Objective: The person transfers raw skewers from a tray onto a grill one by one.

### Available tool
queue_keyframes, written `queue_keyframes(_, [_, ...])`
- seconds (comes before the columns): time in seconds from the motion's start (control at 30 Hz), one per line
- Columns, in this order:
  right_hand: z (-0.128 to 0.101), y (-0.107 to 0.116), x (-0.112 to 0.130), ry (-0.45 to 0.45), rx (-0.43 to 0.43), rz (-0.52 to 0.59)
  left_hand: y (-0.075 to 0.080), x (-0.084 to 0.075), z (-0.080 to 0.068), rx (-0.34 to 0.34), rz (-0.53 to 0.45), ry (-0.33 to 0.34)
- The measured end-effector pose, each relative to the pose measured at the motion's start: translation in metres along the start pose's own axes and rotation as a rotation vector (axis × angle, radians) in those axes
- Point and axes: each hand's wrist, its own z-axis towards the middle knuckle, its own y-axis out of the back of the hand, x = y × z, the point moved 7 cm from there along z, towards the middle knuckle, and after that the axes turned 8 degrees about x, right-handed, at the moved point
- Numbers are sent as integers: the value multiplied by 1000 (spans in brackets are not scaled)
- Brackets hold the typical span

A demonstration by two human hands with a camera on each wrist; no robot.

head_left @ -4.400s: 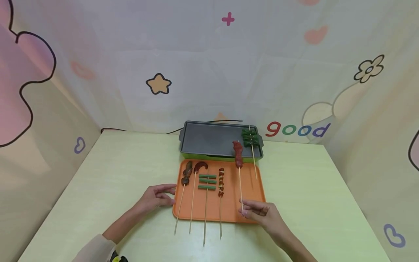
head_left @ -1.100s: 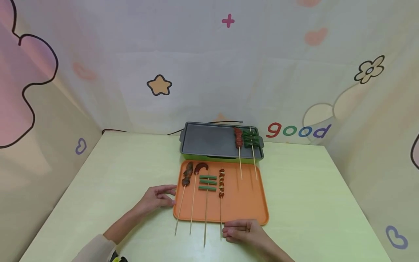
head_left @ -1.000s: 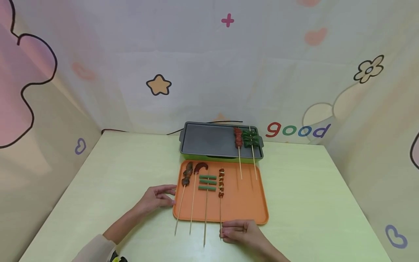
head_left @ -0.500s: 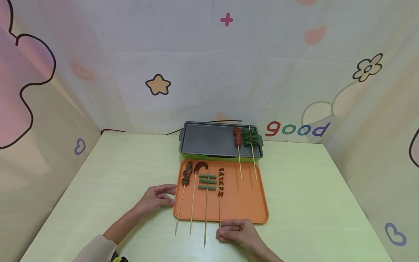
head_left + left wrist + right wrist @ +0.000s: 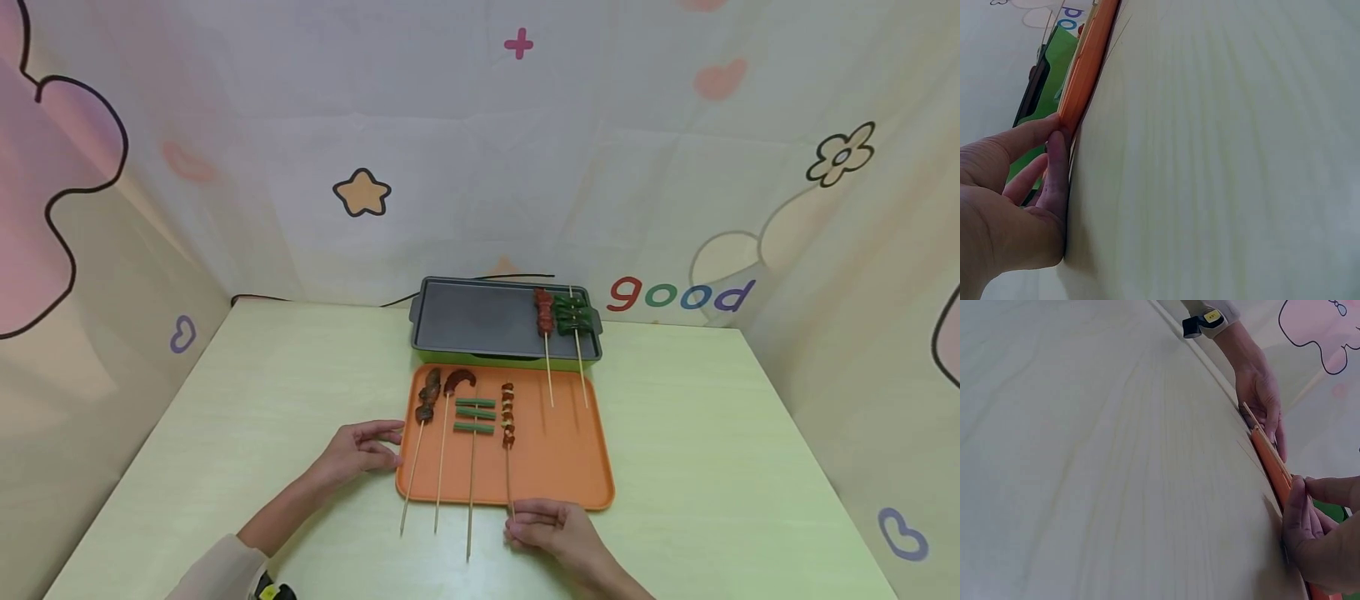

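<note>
A skewer [image 5: 507,450] threaded with small reddish-brown pieces is pinched at its bare near end by the right hand [image 5: 551,533], whose fingers [image 5: 525,522] are curled together around the stick just beyond the near edge of an orange tray [image 5: 570,467]. The skewer is laid lengthwise on the tray, near its middle, with its food end pointed toward the far edge of the counter [image 5: 712,467].

The left hand [image 5: 352,454] is rested on the counter at the tray's left edge, its fingers [image 5: 382,432] nearly straight and touching the rim; in the left wrist view the thumb and fingertips are seen pressed against the orange edge.

Three more skewers are laid side by side on the left part of the tray: a dark meat skewer [image 5: 427,400], a sausage skewer [image 5: 457,383] and a green bean skewer [image 5: 475,415], their sticks overhanging the near edge of the tray.

A grey griddle pan [image 5: 480,321] is set just beyond the tray, toward the far edge of the counter. At its right end a red meat skewer [image 5: 543,312] and a green vegetable skewer [image 5: 572,315] are laid side by side, with their sticks reaching back over the tray.
</note>
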Motion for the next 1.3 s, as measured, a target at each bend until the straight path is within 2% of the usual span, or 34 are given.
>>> queue_keyframes(0.47, [-8, 7, 3, 61, 7, -53, -2, 1, -1, -11, 15, 11])
queue_keyframes(0.73, [-13, 5, 9, 119, 12, -182, 0, 3, -1, -33, 18, 28])
queue_keyframes(0.87, [-12, 5, 18, 144, -18, -238, 0, 1, -1, -20, 15, 15])
queue_keyframes(1.03, [-8, 7, 31, 140, -61, -242, -1, -2, -2, -7, 12, 2])
queue_keyframes(1.3, [6, 14, 69, 170, -88, -265, -2, -2, -2, -11, 8, 1])
